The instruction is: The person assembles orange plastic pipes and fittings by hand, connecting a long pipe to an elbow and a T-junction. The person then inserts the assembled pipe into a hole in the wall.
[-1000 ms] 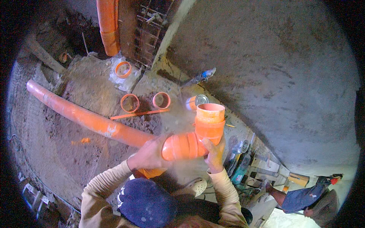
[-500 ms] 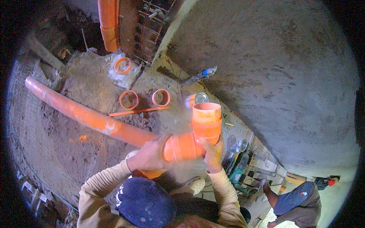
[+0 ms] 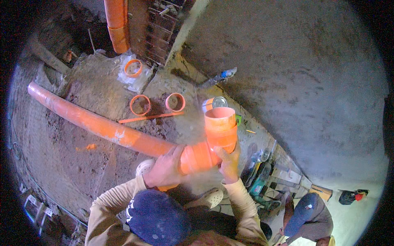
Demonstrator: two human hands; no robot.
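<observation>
I hold an orange plastic pipe elbow (image 3: pixel 200 158) in both hands, its socketed upper end (image 3: pixel 221 121) standing up and open toward the top. My left hand (image 3: pixel 166 167) is closed around its left end. At the bend, my right hand (image 3: pixel 230 164) grips it from below and the right, with the thumb on the front. Beyond my left hand a long orange pipe (image 3: pixel 98 123) slants across the dirt floor. Whether it touches the elbow is hidden by that hand. Just behind the upright end lies a can (image 3: pixel 214 104) with an orange label.
Orange pipe rings (image 3: pixel 140 105) and a thin orange strip (image 3: pixel 152 117) lie ahead. Another orange pipe (image 3: pixel 117 28) stands at the top. A grey wall (image 3: pixel 287 69) bounds the right. A green power tool (image 3: pixel 259 182) lies right. A co-worker (image 3: pixel 308 215) bends over at lower right. A blue cap (image 3: pixel 158 217) sits between my sleeves.
The elbow has turned slightly, its upright end shifting a little left and up. A green piece now shows beside it. The co-worker has bent lower. Both my hands keep their hold.
</observation>
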